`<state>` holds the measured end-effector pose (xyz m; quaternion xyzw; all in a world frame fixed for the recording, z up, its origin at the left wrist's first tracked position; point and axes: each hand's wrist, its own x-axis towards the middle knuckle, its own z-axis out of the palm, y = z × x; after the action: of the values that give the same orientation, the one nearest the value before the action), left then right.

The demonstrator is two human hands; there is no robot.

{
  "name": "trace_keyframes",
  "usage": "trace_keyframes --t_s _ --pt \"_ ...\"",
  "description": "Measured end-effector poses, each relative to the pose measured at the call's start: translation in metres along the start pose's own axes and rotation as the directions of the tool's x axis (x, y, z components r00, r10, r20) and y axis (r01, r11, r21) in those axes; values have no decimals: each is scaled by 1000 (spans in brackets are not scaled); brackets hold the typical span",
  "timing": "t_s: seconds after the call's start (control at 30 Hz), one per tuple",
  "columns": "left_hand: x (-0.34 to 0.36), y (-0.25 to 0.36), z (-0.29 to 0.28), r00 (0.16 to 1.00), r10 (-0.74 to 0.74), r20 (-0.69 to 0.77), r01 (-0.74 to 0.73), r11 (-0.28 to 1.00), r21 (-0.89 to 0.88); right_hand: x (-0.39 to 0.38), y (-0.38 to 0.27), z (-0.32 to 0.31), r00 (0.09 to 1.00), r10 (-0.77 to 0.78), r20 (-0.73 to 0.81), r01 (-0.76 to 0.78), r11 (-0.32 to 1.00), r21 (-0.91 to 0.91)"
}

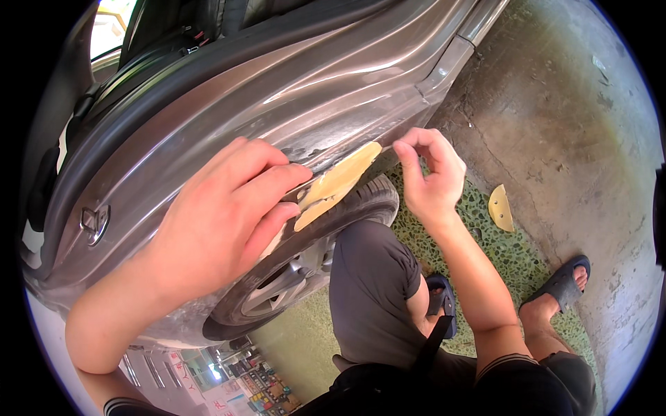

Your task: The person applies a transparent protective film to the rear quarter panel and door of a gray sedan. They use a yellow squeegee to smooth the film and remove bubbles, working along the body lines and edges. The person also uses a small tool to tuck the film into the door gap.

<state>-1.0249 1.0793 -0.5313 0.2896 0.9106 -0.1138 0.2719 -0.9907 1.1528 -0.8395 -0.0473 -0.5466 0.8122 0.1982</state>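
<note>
A yellow, ragged-edged flat piece (341,179), which looks like torn sandpaper, lies along the lip of the car's wheel arch, above the tyre (364,202). At its lower left end is my left hand (218,201), with thumb and fingertips bent around that end and the bare metal beside it. Just off the piece's upper right tip, my right hand (433,173) has thumb and forefinger pinched together. Whatever may be between those fingertips is too small to make out. Scuffed dark and silvery patches mark the brown-grey car body (326,83) just above the yellow piece.
On the speckled green floor to my right lies a yellow half-disc with holes (501,208). My bent knee (371,277) is close to the wheel (284,284). A door striker loop (96,223) sticks out of the body at left. Low at left, shelves (260,385) hold small goods.
</note>
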Motion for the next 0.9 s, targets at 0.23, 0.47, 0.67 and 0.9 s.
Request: trace_keyframes --t_s 0.23,0.47,0.67,0.9 --pt "0 -4 0 999 30 -36 -32 998 -51 3 11 -7 998 -54 28 56 996 -73" --pt "-1 -6 2 998 39 -47 -41 998 -41 -34 26 5 963 268 -4 -262 945 195" --pt "-2 -7 3 997 35 -66 -39 998 -54 -52 25 2 995 -38 91 43 998 -51" --pt "0 -5 4 999 -7 -50 4 999 -51 -84 62 -34 995 54 81 -37 979 -199"
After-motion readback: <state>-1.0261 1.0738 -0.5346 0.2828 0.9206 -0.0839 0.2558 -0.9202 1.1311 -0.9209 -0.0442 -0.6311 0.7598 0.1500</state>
